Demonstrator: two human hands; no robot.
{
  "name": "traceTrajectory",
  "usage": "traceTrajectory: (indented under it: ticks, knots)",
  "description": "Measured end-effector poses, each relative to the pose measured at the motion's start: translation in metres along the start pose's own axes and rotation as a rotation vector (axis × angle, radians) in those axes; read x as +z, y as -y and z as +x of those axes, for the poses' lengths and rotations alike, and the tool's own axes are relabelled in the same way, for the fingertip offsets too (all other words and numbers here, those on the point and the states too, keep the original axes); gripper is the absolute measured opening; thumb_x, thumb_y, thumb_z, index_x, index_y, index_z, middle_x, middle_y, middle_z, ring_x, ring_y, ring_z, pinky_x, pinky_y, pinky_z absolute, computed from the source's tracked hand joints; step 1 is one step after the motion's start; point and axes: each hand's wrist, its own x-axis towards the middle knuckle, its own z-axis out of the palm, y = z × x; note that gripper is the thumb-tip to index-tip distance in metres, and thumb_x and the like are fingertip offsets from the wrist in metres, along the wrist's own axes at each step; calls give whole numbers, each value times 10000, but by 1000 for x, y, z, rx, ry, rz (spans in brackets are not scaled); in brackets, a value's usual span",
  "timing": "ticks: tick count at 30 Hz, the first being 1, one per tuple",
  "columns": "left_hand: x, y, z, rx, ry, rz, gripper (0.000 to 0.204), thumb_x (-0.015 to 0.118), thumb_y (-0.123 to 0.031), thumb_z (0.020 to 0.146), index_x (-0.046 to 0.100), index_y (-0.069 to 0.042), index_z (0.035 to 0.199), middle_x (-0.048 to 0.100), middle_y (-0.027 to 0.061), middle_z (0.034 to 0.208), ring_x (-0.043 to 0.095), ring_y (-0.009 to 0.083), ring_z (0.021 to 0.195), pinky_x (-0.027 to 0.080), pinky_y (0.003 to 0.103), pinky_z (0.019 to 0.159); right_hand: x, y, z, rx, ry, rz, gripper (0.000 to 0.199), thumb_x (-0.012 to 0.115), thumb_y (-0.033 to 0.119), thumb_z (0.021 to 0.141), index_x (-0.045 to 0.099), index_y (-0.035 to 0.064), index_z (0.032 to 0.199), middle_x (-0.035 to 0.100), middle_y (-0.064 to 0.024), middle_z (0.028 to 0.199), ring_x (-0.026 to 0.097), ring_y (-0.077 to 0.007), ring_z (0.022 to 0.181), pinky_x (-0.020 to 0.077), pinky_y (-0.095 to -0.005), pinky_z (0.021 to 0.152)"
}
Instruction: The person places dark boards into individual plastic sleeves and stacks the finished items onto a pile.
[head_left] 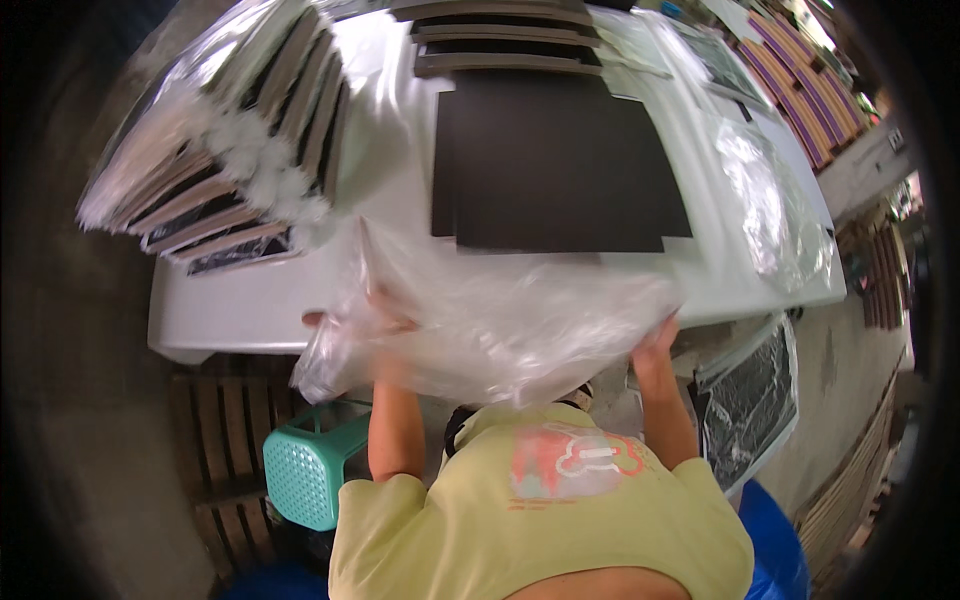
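A large clear plastic bag (530,315) is stretched between my two hands in front of my body, over the table's near edge. My left hand (390,310) is wrapped in the bunched film at its left end; motion and the film blur its fingers. At the right end, my right hand (655,338) pinches the edge of the bag. Just beyond the bag, flat black sheets (565,165) lie in a slightly uneven pile on the white-covered table (390,170).
Stacked dark panels (505,45) stand behind the sheets. Plastic-wrapped panels (230,185) are piled at left. Clear film (765,200) lies at right. Below the table are a green stool (305,480), a wooden pallet (225,430) and a wrapped dark panel (750,400).
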Motion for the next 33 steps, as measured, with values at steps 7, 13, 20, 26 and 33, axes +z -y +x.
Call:
traceTrajectory:
  ticks: [7,13,20,26,33]
  knots:
    - [-42,39,-58,-853,-55,1058,444,589,-188,735,500,-25,1139,555,130,1059,540,252,948,433,382,837,-56,51,31,-514,-439,-480,452,448,244,839,374,108,1263,488,-52,1152,470,-141,1017,352,-336,912]
    - [-56,8,-50,-114,-535,451,417,545,-318,805,483,-116,1164,559,19,949,517,128,733,467,272,645,-26,68,-19,102,52,-473,593,577,56,673,389,58,1235,535,-41,1037,516,-116,846,409,-273,796]
    - [-34,21,-15,-95,188,-55,651,571,-543,714,415,-203,1246,527,71,1109,542,238,918,348,502,894,-32,67,5,427,-213,-689,621,647,-76,563,467,22,1150,569,-12,904,527,-88,687,429,-206,682]
    - [-80,-22,-22,-303,-524,1054,424,699,-241,642,512,-42,967,584,126,857,579,230,799,435,375,818,-78,67,42,110,-690,-1400,362,631,6,664,572,51,1018,550,-30,792,525,-114,694,421,-216,631]
    - [-35,31,34,6,-410,868,258,604,7,681,516,-74,910,550,80,905,550,156,764,428,249,712,-123,45,71,-92,-855,-1971,529,645,225,724,453,71,1193,497,-201,1031,505,-360,937,416,-392,788]
